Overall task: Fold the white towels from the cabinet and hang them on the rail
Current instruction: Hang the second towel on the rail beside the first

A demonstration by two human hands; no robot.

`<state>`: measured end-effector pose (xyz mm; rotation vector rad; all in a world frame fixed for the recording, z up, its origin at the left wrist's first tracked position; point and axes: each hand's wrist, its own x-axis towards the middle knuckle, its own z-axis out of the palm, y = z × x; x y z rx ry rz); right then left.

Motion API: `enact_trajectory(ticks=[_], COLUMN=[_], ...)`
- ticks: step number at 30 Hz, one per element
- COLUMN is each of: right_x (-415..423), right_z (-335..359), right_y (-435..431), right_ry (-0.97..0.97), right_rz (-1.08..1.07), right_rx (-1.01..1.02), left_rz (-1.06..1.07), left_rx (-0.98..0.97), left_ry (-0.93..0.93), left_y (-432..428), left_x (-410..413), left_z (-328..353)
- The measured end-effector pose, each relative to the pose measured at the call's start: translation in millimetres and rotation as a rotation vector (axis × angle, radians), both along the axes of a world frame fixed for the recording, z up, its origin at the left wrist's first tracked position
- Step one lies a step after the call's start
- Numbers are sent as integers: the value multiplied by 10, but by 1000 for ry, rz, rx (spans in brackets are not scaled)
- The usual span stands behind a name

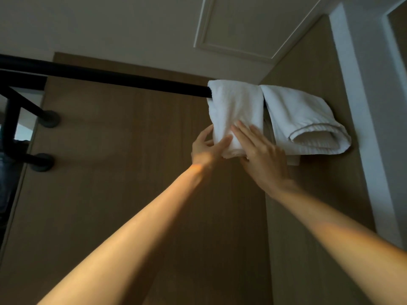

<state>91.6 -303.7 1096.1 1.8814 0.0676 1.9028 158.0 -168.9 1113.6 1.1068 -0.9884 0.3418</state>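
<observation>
A black rail (pixel 123 79) runs overhead from the left edge to the right wall. Two folded white towels hang over its right end. On the nearer towel (pixel 236 106), my left hand (pixel 206 148) pinches the lower left edge between thumb and fingers. My right hand (pixel 262 155) lies flat with fingers spread against the same towel's lower right front. The second towel (pixel 301 119), with a thin stripe near its hem, hangs to the right by the wall, apart from my hands.
Brown wooden panels (pixel 123 172) stand behind the rail and at the right. Black pipe brackets with round flanges (pixel 49 118) fix the rail frame to the panel at the left. A white door frame (pixel 361 106) rises at the far right, the ceiling above.
</observation>
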Motion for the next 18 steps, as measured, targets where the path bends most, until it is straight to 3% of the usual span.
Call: enact_trajectory(ticks=[8,18], right_x=[-403,-942], right_z=[-179,-410], right_y=[231,648], right_ry=[92,102], right_rz=[52,92], right_rx=[90,149], left_rz=[138,440], left_rx=[138,292], left_ry=[-65,-289], left_y=[309,749], left_x=[-176,-448], left_z=[-87,-267])
